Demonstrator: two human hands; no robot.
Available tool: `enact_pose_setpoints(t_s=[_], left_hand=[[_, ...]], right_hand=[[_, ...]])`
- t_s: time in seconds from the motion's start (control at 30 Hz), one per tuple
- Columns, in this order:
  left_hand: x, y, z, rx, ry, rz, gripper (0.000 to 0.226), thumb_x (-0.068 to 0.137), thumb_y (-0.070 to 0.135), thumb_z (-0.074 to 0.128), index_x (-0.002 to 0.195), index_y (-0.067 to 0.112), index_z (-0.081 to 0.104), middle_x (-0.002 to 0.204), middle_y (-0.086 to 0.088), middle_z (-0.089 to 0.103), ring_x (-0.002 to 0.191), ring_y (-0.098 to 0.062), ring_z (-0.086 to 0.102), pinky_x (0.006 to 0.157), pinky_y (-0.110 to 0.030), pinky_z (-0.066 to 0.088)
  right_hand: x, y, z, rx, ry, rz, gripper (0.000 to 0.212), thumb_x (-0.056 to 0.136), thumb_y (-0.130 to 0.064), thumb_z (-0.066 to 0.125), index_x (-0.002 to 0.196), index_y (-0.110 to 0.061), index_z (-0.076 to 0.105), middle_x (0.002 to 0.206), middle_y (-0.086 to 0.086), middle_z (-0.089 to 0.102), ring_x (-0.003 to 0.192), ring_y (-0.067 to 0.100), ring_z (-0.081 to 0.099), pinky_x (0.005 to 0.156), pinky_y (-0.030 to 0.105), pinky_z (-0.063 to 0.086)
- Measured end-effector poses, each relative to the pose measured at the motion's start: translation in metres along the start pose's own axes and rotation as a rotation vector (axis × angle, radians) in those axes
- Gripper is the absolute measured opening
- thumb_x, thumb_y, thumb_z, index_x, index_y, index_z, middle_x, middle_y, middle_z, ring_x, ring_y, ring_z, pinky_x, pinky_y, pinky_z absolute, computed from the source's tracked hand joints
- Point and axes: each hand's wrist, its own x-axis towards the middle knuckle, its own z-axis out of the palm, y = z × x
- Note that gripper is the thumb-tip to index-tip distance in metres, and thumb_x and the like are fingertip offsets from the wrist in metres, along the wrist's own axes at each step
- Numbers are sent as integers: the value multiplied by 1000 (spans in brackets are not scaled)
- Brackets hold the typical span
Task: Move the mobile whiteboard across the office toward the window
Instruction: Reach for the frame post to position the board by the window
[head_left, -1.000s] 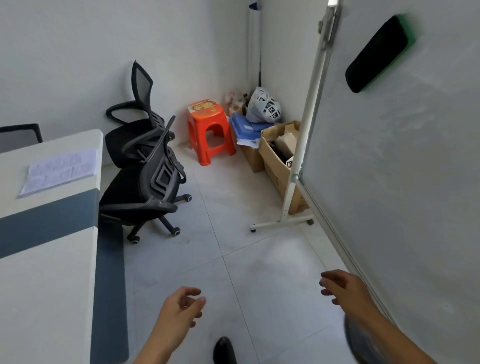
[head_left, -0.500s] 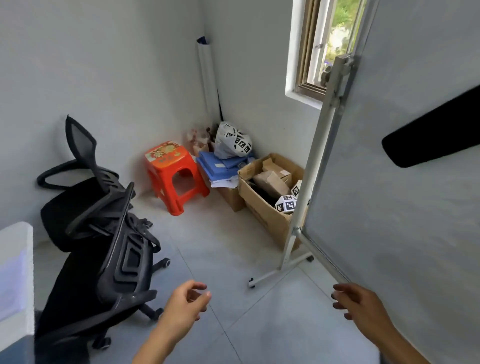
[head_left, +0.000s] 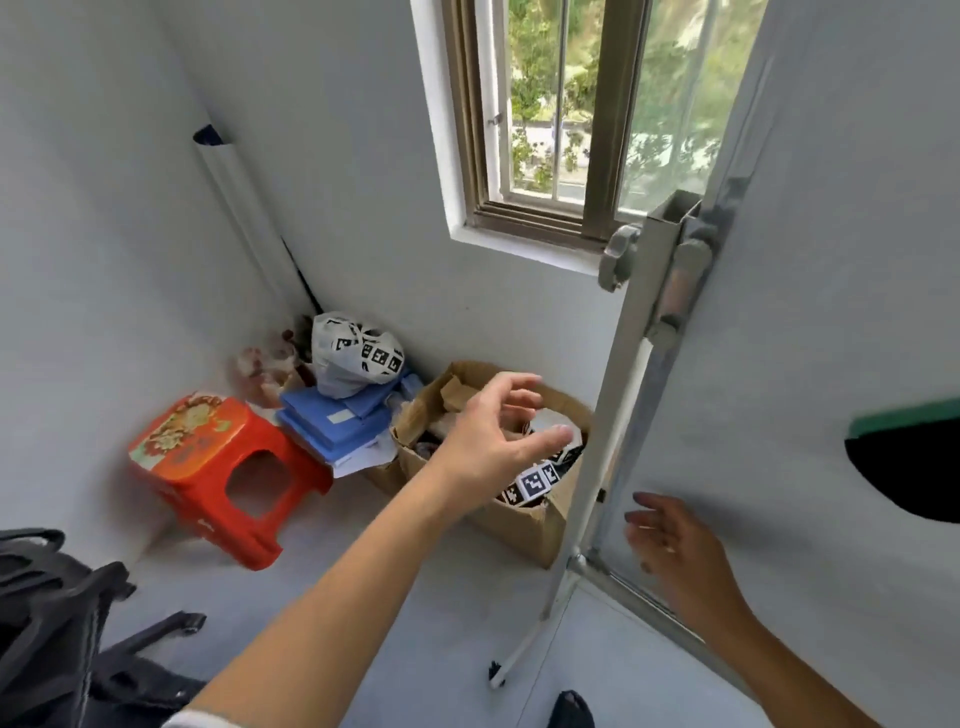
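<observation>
The mobile whiteboard (head_left: 841, 270) fills the right side, its white surface facing me, with a metal upright post (head_left: 618, 395) along its left edge and a wheeled foot on the floor. A black eraser with a green back (head_left: 914, 462) sticks to the board. The window (head_left: 566, 114) is in the far wall, just beyond the post. My left hand (head_left: 498, 431) reaches forward with spread fingers, short of the post and holding nothing. My right hand (head_left: 675, 551) is open with its fingers against the board's lower left corner, above the bottom rail.
A cardboard box (head_left: 524, 514) of marker cubes sits right behind the post. Blue folders (head_left: 337, 421), a plastic bag (head_left: 353, 353) and an orange stool (head_left: 218, 462) crowd the corner. A black office chair (head_left: 57, 623) lies at bottom left. A rolled sheet (head_left: 244, 208) leans in the corner.
My view has lifted and closed in on the window corner. My left hand has risen and stretched toward the post. My right hand has moved up onto the board's lower corner.
</observation>
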Motion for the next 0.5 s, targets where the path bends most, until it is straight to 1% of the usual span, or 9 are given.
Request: enact_pose_setpoints(t_s=[0.13, 0.23, 0.27, 0.3, 0.33, 0.37, 0.4, 0.43, 0.5], left_hand=[[61, 37, -3, -40, -206, 116, 75, 76, 33, 79, 140, 24, 41, 145, -6, 50, 133, -17, 48, 110, -36, 42], [96, 56, -1, -31, -424, 181, 75, 75, 29, 81, 139, 26, 42, 147, -5, 50, 137, -17, 44, 114, -37, 35], [105, 59, 1, -21, -516, 189, 70, 75, 28, 81, 136, 28, 46, 143, -3, 54, 135, -15, 47, 113, -36, 36], [111, 61, 4, -25, -617, 192, 60, 76, 25, 81, 129, 28, 52, 133, -1, 62, 127, -10, 54, 109, -32, 40], [115, 62, 8, -37, -715, 192, 46, 78, 20, 79, 118, 27, 58, 116, 3, 69, 113, -2, 62, 101, -26, 47], [115, 62, 12, -56, -785, 203, 32, 81, 15, 77, 107, 25, 61, 97, 8, 70, 95, 3, 66, 91, -20, 52], [114, 58, 17, -79, -812, 218, 27, 81, 13, 76, 101, 24, 61, 85, 10, 65, 83, 1, 65, 86, -21, 54], [113, 54, 22, -106, -813, 234, 29, 80, 16, 76, 102, 21, 59, 81, 9, 61, 81, -4, 62, 87, -28, 54], [107, 48, 25, -149, -809, 264, 48, 75, 24, 74, 117, 12, 55, 88, 4, 59, 89, -14, 58, 96, -42, 52]], right_hand=[[20, -20, 18, -5, 91, 43, 32, 87, -10, 64, 111, -29, 55, 112, -3, 65, 95, 10, 65, 84, 42, 56], [20, -32, 31, -68, 163, 76, 27, 89, -19, 63, 110, -30, 52, 111, -7, 63, 101, 12, 63, 84, 33, 51], [20, -37, 35, -75, 190, 91, 26, 88, -21, 64, 110, -29, 51, 109, -7, 62, 103, 13, 63, 83, 29, 48], [20, -42, 40, -82, 220, 109, 26, 88, -22, 64, 109, -28, 50, 108, -6, 61, 103, 14, 62, 83, 28, 46], [21, -46, 45, -92, 256, 127, 26, 87, -23, 65, 107, -27, 49, 107, -5, 61, 104, 15, 61, 84, 30, 47], [21, -49, 51, -105, 297, 154, 26, 86, -23, 66, 106, -27, 49, 107, -4, 61, 104, 16, 61, 87, 33, 48], [20, -53, 58, -114, 342, 190, 28, 85, -24, 67, 105, -27, 48, 108, -3, 62, 104, 17, 61, 90, 36, 48], [19, -57, 64, -118, 391, 229, 29, 83, -26, 68, 105, -27, 49, 109, -2, 63, 104, 18, 61, 92, 38, 49], [17, -65, 75, -125, 469, 297, 32, 81, -30, 70, 106, -24, 51, 109, -2, 64, 105, 18, 62, 92, 39, 49]])
